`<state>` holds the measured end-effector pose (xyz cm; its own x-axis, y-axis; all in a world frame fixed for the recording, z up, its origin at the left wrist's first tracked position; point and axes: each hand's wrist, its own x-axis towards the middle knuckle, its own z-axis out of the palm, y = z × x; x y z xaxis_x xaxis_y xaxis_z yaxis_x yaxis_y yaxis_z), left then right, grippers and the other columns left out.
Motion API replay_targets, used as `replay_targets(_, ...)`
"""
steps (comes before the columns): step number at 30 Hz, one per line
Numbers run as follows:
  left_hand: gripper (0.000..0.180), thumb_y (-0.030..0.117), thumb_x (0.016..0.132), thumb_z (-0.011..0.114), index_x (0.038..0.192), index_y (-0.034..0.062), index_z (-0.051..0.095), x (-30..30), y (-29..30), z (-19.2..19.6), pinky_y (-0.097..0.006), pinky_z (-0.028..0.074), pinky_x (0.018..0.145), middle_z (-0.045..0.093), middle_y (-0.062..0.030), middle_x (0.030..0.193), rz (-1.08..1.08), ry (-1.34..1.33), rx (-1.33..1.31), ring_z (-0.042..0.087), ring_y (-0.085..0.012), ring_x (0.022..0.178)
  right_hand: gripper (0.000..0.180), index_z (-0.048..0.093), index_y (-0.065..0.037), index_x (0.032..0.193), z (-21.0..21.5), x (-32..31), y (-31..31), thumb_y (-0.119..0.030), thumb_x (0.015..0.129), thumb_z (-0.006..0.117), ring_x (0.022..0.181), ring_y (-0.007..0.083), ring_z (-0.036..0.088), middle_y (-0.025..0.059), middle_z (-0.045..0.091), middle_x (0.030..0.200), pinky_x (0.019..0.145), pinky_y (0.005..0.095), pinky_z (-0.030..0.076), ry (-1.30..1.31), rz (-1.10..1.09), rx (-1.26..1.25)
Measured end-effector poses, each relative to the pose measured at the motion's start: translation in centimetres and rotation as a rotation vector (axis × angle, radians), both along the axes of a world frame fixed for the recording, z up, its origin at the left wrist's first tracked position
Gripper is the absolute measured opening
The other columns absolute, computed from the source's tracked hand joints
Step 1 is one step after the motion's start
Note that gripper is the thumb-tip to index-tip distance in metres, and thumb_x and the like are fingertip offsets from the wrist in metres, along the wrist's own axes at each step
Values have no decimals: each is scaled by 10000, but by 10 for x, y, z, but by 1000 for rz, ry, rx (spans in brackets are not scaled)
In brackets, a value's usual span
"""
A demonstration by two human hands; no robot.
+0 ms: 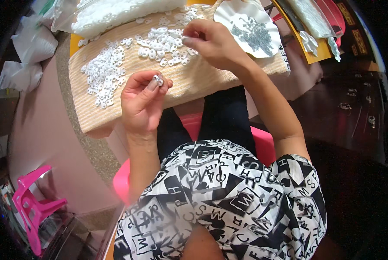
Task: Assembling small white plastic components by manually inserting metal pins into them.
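My left hand (142, 102) is raised over the near edge of a beige woven mat (194, 78) and pinches a small white plastic piece (159, 79) between thumb and fingers. My right hand (211, 41) reaches forward over the mat, its fingertips down at a heap of small white plastic pieces (163, 43). A second spread of the same white pieces (105, 71) lies to the left on the mat. Whether the right fingers hold one of them I cannot see.
A white scalloped dish (248, 26) with small grey metal bits sits at the mat's far right. A clear bag of white pieces (116, 13) lies at the back. An orange tray (308, 39) is at right. A pink plastic stool (33, 208) stands lower left.
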<state>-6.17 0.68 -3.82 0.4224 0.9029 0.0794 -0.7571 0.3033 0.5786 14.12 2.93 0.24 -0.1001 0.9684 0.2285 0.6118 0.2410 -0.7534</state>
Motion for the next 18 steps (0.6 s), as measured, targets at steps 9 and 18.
replay_targets(9,178,16,802,505,969,40,565,12,-15,14,-354,389,772,506,-96,860,-209,-100,42,443,-153,716,169,545,-6,947,14,-20,-41,-108,816,577,638,107,553,39,565,768,556,207,432,1180,122,-661)
replay_targets(18,155,-41,810,508,961,-37,541,9,-18,17,-317,472,748,598,-137,878,-62,-23,14,583,-192,759,86,582,-24,825,4,-32,-51,-80,767,611,600,65,501,18,571,721,515,189,394,1198,115,-608)
